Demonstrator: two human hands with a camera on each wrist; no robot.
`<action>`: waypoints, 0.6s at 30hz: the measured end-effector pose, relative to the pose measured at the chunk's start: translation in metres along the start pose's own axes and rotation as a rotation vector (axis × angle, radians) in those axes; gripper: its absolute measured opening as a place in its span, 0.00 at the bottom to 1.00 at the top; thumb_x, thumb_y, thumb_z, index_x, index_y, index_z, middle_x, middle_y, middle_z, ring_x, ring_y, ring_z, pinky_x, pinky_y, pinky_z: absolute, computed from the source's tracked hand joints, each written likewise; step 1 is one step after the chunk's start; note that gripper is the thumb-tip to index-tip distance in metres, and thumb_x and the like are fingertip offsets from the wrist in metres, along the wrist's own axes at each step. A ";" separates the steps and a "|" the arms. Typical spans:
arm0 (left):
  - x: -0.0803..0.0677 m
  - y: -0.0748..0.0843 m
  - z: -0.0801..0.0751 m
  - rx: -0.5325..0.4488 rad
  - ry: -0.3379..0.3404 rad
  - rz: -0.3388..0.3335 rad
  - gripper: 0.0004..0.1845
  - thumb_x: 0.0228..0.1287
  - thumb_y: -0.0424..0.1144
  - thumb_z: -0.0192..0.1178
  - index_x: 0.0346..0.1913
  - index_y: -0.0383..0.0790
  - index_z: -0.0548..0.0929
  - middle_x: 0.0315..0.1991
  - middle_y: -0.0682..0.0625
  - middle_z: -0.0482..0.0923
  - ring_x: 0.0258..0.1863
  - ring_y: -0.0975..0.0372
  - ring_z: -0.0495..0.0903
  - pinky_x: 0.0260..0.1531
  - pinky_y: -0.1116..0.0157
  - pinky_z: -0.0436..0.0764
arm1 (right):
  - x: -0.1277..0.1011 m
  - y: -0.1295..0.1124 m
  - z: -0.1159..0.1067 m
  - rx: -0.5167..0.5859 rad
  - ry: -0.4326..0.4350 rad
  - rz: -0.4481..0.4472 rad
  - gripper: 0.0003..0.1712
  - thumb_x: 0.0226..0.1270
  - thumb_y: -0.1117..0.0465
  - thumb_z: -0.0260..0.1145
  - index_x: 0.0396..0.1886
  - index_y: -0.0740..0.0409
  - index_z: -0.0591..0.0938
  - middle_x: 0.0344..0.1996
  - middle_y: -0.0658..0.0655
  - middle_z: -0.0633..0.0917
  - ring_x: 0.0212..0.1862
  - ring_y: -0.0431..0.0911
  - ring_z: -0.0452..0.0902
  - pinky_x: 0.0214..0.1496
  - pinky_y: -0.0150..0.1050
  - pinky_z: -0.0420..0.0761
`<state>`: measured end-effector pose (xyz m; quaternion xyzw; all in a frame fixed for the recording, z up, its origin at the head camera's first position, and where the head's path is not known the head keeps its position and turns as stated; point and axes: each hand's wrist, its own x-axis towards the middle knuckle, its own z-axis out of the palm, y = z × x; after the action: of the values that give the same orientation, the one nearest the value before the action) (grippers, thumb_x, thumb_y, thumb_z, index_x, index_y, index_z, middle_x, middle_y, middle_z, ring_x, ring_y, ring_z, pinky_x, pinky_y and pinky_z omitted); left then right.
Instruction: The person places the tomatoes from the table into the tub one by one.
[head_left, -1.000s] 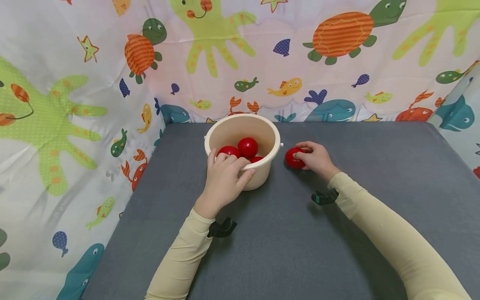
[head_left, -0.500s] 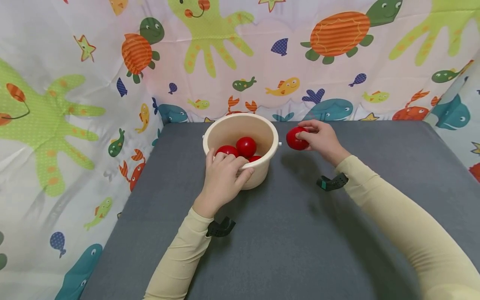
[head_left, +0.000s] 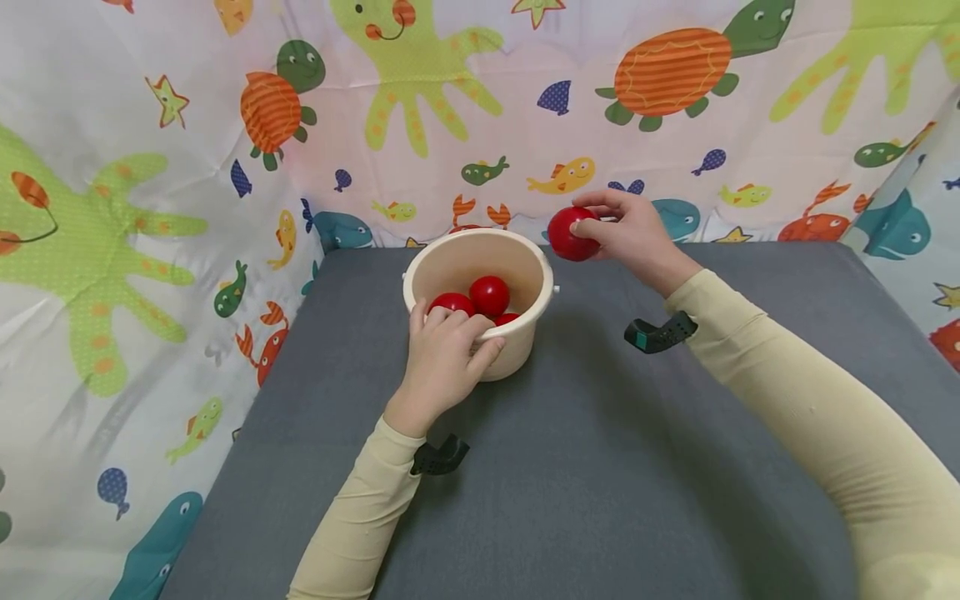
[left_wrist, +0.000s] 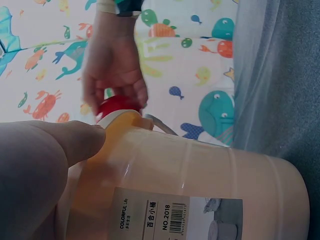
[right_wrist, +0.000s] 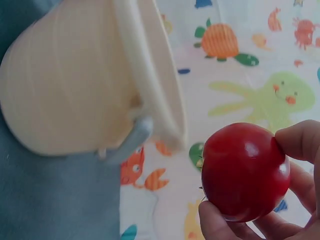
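A cream plastic bucket stands upright on the grey table. My left hand grips its near rim, with the fingers over the edge and the thumb outside. Inside the bucket lie several red tomatoes, one tomato showing whole and the others partly covered by my fingers and the rim. My right hand pinches another glossy red tomato between thumb and fingers, raised above the table just right of the bucket's rim.
The grey table extends around the bucket. A curtain printed with sea animals hangs behind it and along the left side. The bucket's handle hangs down its side. Each wrist wears a black band.
My right hand has lifted the tomato off the table and carried it up and slightly left, above the rim's height. My left hand has stayed on the bucket.
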<state>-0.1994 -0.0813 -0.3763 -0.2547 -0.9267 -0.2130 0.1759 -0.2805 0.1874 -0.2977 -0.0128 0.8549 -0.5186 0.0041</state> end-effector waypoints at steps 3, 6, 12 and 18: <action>0.000 0.000 0.000 0.003 0.001 0.002 0.11 0.66 0.48 0.66 0.46 0.48 0.88 0.37 0.48 0.86 0.47 0.51 0.78 0.73 0.36 0.54 | 0.001 -0.012 0.007 0.002 -0.007 -0.009 0.31 0.70 0.55 0.68 0.72 0.51 0.74 0.70 0.59 0.74 0.69 0.56 0.71 0.58 0.47 0.85; 0.000 -0.001 0.000 0.000 0.002 0.004 0.11 0.66 0.48 0.66 0.46 0.48 0.88 0.37 0.48 0.86 0.47 0.51 0.78 0.73 0.36 0.54 | 0.001 -0.021 0.015 0.002 -0.015 -0.033 0.31 0.70 0.57 0.69 0.71 0.52 0.75 0.69 0.60 0.75 0.67 0.56 0.73 0.57 0.48 0.85; 0.000 -0.001 0.000 -0.003 -0.006 0.001 0.11 0.66 0.48 0.66 0.46 0.49 0.88 0.38 0.49 0.86 0.48 0.52 0.77 0.72 0.35 0.55 | 0.000 -0.030 0.032 0.005 -0.071 -0.113 0.29 0.69 0.60 0.69 0.68 0.55 0.77 0.67 0.62 0.77 0.64 0.58 0.77 0.55 0.49 0.86; 0.000 -0.001 -0.001 -0.001 -0.015 -0.003 0.12 0.65 0.49 0.67 0.47 0.48 0.88 0.38 0.49 0.87 0.48 0.52 0.78 0.72 0.35 0.55 | 0.000 -0.033 0.053 0.030 -0.137 -0.199 0.25 0.68 0.62 0.69 0.64 0.56 0.80 0.62 0.61 0.81 0.59 0.56 0.81 0.49 0.49 0.88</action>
<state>-0.2001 -0.0825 -0.3761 -0.2552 -0.9283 -0.2117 0.1685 -0.2786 0.1253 -0.2927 -0.1329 0.8392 -0.5273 0.0111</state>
